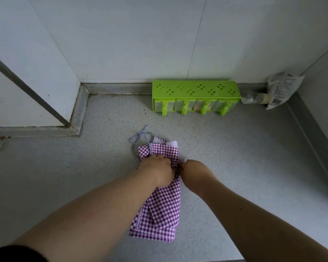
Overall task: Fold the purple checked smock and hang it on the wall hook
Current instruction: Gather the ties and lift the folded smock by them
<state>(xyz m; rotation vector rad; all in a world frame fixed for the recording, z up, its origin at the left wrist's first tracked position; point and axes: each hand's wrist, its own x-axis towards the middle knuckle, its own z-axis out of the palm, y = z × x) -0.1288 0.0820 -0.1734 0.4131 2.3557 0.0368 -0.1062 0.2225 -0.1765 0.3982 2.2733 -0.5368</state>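
Smock lies folded lengthwise on grey floor, left hand and right hand both gripping its middle, ties trailing far-left, green rack by far wall.

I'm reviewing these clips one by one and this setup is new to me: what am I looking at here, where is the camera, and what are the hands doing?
There is no machine here. One wide-angle camera worn on a person's head looks down at their two bare arms. The grey speckled surface carries the purple-and-white checked cotton smock, folded into a narrow strip, its thin striped ties trailing beyond its far end. The left hand and right hand both grip the smock near its far end, bunching the cloth. Against the white wall stands a bright green plastic rack with clover-shaped cut-outs, and beside it a crumpled clear plastic bag. No wall hook is visible.
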